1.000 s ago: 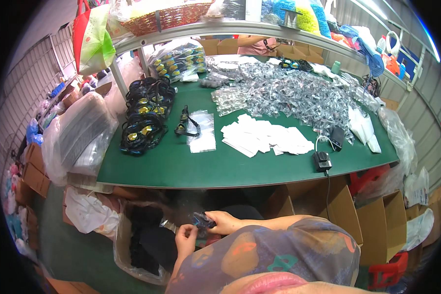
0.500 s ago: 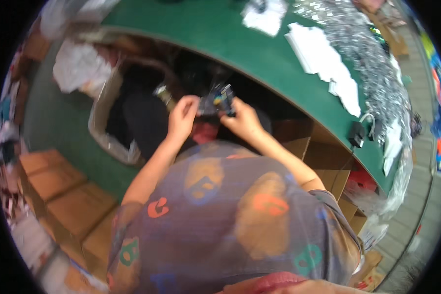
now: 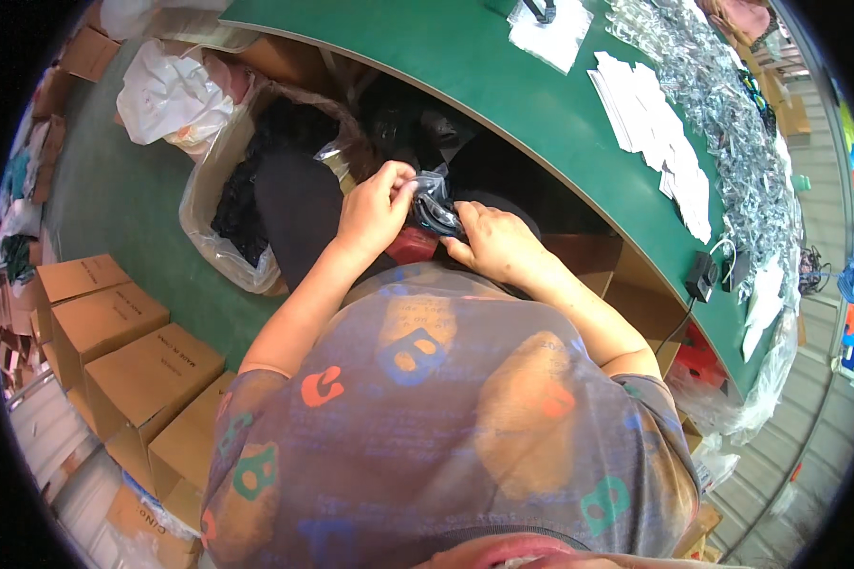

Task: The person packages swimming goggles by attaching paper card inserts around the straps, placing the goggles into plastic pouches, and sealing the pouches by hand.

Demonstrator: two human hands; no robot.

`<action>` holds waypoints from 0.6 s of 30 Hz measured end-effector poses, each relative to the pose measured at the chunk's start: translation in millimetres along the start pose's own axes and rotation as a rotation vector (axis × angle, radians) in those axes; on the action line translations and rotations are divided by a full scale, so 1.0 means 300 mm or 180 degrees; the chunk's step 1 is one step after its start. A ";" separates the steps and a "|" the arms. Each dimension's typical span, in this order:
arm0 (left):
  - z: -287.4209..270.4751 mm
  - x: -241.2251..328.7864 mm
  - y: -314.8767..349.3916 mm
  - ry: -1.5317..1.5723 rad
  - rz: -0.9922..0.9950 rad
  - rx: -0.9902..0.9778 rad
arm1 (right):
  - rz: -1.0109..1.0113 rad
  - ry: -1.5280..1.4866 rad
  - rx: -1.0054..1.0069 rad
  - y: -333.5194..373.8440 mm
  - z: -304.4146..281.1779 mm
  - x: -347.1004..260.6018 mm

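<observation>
Over my lap, at the table's edge, both hands hold a small clear plastic bag (image 3: 435, 209) with a glossy black curved item inside; its exact kind I cannot make out. My left hand (image 3: 378, 211) pinches the bag's upper left side between thumb and fingers. On the other side my right hand (image 3: 493, 242) closes on the packed item, thumb below and fingers on top. Just beneath lies something red (image 3: 413, 247), partly covered by the hands. Beside my left leg stands a plastic-lined box (image 3: 199, 204) of black items.
The green table (image 3: 427, 47) curves ahead, bearing white paper slips (image 3: 650, 133), a heap of clear-wrapped packets (image 3: 721, 142) and a black adapter (image 3: 701, 276) with a cable. Brown cartons (image 3: 147, 379) line the left floor. A white plastic bag (image 3: 171, 100) rests at the far left.
The view has steadied and shifted slightly. My left hand has moved in to the right against the bag, and the bag with its black item has turned between my hands.
</observation>
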State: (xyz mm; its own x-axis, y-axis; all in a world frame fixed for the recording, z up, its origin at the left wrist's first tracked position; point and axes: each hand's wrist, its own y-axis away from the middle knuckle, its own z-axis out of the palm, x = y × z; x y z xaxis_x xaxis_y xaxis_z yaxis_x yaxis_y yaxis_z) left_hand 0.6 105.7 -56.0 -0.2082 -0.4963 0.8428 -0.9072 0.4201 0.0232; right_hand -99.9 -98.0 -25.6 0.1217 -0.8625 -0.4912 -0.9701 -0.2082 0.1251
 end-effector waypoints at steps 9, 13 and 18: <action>-0.026 0.034 0.044 -0.0176 0.0959 0.0166 | 0.0811 -0.1720 -0.0924 -0.102 0.038 0.030; -0.024 0.035 0.047 -0.0323 0.1398 0.0412 | 0.1469 -0.6436 -0.1549 -0.119 0.151 0.038; -0.006 0.049 0.063 0.0023 0.1465 0.0465 | 0.0920 -0.7389 -0.1282 -0.113 0.210 0.009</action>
State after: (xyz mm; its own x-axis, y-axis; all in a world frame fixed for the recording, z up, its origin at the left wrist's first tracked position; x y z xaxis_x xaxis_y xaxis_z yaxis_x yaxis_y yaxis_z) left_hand -18.9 107.7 -42.2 -0.5981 -0.2784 0.7515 -0.7634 0.4836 -0.4283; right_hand -80.0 -64.1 -85.5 -0.5757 0.7977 -0.1797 -0.8051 -0.5145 0.2952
